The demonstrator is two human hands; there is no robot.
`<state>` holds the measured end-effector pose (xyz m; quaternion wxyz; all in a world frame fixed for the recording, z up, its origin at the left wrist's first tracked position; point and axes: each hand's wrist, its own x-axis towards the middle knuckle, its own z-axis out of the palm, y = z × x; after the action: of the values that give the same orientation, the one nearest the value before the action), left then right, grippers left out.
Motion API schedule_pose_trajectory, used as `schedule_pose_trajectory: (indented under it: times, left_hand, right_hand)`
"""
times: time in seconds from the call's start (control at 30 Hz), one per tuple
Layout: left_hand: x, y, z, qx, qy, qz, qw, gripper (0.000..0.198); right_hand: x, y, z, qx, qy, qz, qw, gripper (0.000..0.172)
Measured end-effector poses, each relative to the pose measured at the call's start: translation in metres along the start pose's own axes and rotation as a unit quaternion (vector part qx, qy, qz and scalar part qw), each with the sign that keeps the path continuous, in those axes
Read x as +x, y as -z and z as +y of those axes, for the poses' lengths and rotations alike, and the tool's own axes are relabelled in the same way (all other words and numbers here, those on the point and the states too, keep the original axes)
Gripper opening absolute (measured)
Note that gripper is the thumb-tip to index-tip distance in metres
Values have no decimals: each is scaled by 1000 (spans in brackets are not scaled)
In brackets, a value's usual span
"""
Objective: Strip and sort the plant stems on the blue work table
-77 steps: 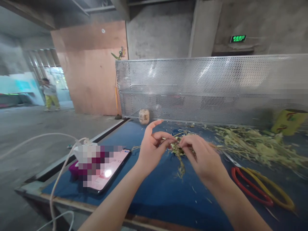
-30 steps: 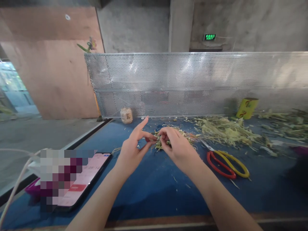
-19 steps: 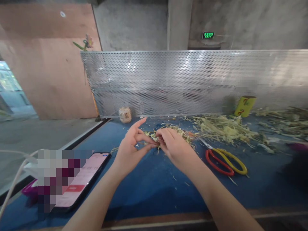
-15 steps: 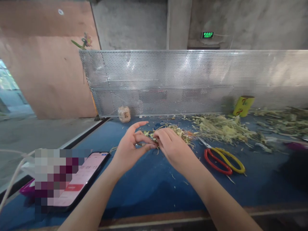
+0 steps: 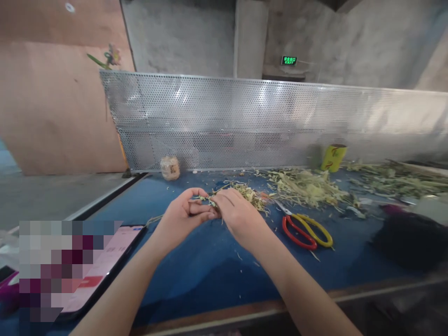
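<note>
Over the blue work surface (image 5: 196, 280) my two hands meet, fingertips close together. My left hand (image 5: 177, 219) is closed in a pinch on a thin dried plant stem (image 5: 154, 219), whose end sticks out behind the hand to the left. My right hand (image 5: 240, 214) is closed at the leafy, pale green part of the plant; its fingers hide most of what they grip. Just beyond the right hand lies a small pile of dried plant bits (image 5: 251, 195). To the right rest scissors (image 5: 304, 229) with one red and one yellow handle, blades slightly apart.
A larger heap of dried plant strips (image 5: 304, 185) lies behind the scissors, near a yellow-green cylinder (image 5: 334, 158). More stalks (image 5: 395, 182) spread at right, beside a dark object (image 5: 409, 240). A phone (image 5: 114, 268) lies at left; a pale lump (image 5: 170, 168) stands before the perforated metal panel (image 5: 217, 121).
The view has turned to the right, so things sit further left. My left index finger, raised before, is now curled down towards the plant. Both hands stay together.
</note>
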<state>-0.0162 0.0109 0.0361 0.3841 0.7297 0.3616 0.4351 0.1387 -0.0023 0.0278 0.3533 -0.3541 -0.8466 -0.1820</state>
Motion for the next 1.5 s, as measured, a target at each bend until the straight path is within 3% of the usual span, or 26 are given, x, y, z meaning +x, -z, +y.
schedule_pose_trajectory:
  times: [0.13,0.3,0.4,0.5,0.6,0.73,0.9,1.03,1.17,1.33,1.4,1.5]
  left_hand:
    - [0,-3,2,-54,26,-10,998,19]
    - [0,-3,2,-60,13,2,998,17]
    - [0,0,-1,-32,-8,42,999,22]
    - [0,2,-6,40,-50,116,991,28]
    - [0,3,-8,223,-116,200,947,19]
    - [-1,1,-10,375,-179,245,876,14]
    - [-1,1,-11,391,-176,259,866,14]
    - [-2,1,-12,328,-167,239,899,9]
    - [-1,-1,-14,246,-140,233,930,11]
    - [2,-2,-11,6,-63,201,977,31]
    - [3,-3,-9,-138,-42,171,975,35]
    - [3,-5,-8,-285,-5,153,946,40]
  right_hand:
    - [0,-1,-1,3,-7,-2,1000,20]
    - [0,-5,2,19,-10,-1,1000,21]
    - [1,-8,9,39,-2,-3,999,19]
    - [1,-10,15,39,-14,7,999,16]
    - [1,-11,16,18,-19,0,1000,15]
    - [0,-13,15,-5,-40,21,999,15]
    - [-1,-12,12,40,-31,85,995,14]
    - [1,-10,7,140,-4,111,984,11]
    - [2,-9,7,220,2,98,970,7]
    - [2,-8,12,330,-45,72,940,7]
    - [1,-7,13,392,-58,68,915,7]
    - [0,-7,12,450,-73,39,889,9]
